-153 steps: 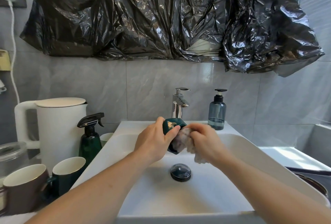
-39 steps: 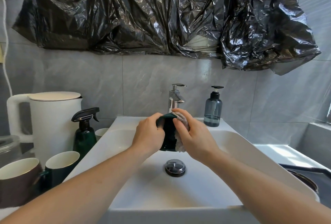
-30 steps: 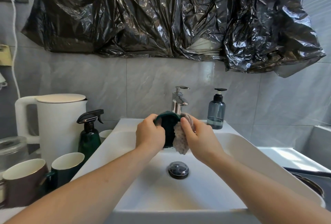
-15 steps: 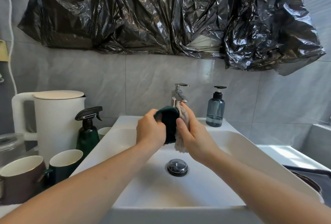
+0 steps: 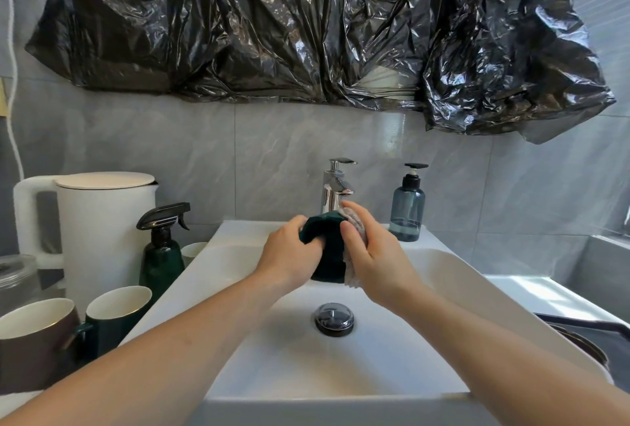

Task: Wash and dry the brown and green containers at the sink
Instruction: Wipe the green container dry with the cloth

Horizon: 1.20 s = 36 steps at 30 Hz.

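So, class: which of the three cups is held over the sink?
The dark green cup, gripped by the left hand; the other two stand on the counter.

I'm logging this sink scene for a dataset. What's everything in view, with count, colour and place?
cup: 1, dark green, held over sink
cloth: 1, pale, against cup
sink: 1, white, centre
drain plug: 1, chrome, sink bottom
tap: 1, chrome, behind sink
soap bottle: 1, blue-grey, right of tap
spray bottle: 1, dark green, left of sink
kettle: 1, white, far left
mugs: 2, green and brown, front left
plastic sheet: 1, black, wall
left hand: grips cup
right hand: holds cloth
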Available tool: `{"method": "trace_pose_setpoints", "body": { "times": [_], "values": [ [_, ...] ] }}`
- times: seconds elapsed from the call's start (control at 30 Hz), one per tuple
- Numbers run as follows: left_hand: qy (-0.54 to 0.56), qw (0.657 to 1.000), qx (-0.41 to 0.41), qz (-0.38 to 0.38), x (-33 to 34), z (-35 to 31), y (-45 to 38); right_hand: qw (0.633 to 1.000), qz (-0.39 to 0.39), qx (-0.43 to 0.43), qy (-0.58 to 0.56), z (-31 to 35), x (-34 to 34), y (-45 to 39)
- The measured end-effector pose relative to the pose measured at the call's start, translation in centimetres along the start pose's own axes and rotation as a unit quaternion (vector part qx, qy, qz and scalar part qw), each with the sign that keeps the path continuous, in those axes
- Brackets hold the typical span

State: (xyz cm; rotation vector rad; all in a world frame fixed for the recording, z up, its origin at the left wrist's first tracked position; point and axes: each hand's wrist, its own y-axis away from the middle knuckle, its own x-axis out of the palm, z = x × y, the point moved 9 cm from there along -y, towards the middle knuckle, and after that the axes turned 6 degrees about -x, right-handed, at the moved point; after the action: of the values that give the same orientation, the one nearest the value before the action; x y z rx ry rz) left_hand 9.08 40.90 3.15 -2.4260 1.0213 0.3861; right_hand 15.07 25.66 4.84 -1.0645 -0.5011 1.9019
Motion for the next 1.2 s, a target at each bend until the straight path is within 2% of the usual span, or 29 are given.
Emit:
{"method": "trace_pose_setpoints", "body": {
  "times": [0.1,0.17,0.27,0.4,0.53,0.63,0.7,0.83,0.9,1.0,1.07,1.13,1.2],
  "values": [
    [-0.074,0.995,0.038,-0.048,-1.0,-0.6,-0.2,0.998,0.020,-0.023,0.053,0.4,0.8,0.1],
    [-0.077,0.994,0.033,-0.067,-1.4,-0.4,-0.3,0.999,0.004,-0.024,0.041,0.6,0.7,-0.1],
    [-0.017,0.996,-0.008,-0.093,-1.9,0.1,-0.3,1.000,-0.009,-0.020,0.006,0.7,0.3,-0.2],
    [0.073,0.985,-0.086,-0.129,-3.4,1.1,0.0,0.999,0.045,0.007,0.005,0.1,1.4,0.3],
    [0.103,0.986,-0.095,-0.087,-2.8,1.4,-0.1,0.998,0.048,-0.012,-0.031,0.3,2.0,0.2],
    [0.041,0.996,-0.020,-0.074,-1.9,-0.2,0.0,0.998,0.021,-0.038,-0.050,1.0,1.2,-0.1],
    [0.025,0.996,-0.004,-0.083,-1.6,-0.6,0.2,0.998,0.010,-0.030,-0.062,0.8,0.8,-0.2],
    [0.100,0.984,-0.074,-0.125,-2.9,1.0,-0.2,0.998,0.044,-0.008,-0.044,0.4,1.4,0.1],
    [0.103,0.979,-0.089,-0.154,-4.0,1.5,-0.3,0.997,0.067,-0.006,-0.029,0.5,1.9,0.4],
    [0.104,0.979,-0.107,-0.141,-3.8,1.7,-0.2,0.997,0.070,-0.012,-0.019,0.7,1.9,0.5],
    [0.092,0.985,-0.086,-0.115,-3.0,1.0,0.1,0.998,0.055,-0.023,-0.033,0.7,1.6,0.2],
    [0.036,0.995,-0.029,-0.091,-2.2,-0.5,0.6,0.997,0.040,-0.025,-0.058,0.5,1.6,-0.1],
    [0.030,0.996,-0.022,-0.076,-1.5,-0.8,0.7,0.997,0.031,-0.021,-0.072,0.4,1.5,-0.3]
  ]
}}
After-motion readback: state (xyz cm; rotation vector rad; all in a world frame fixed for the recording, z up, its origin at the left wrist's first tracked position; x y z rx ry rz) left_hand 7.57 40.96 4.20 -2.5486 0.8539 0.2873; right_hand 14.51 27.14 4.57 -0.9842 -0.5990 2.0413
